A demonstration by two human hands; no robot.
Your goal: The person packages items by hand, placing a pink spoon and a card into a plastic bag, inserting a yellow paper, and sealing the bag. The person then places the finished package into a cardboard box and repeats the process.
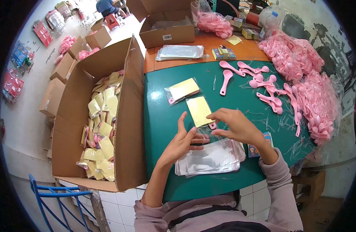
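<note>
A clear packet with a pale yellow card lies on the green table, and the pink end of a spoon handle shows at its lower corner. My right hand curves over that corner, forefinger and thumb apart, with the fingertips at the packet's edge. Just below the packet, my left hand is open with its fingers spread. Under and beside it lies a stack of clear plastic bags. Another filled packet rests farther up the table. Loose pink measuring spoons lie to the right.
A large cardboard box full of yellow-card packets stands left of the table. Bulging bags of pink spoons line the right side. More clear bags and an open carton are at the back. A person sits far off.
</note>
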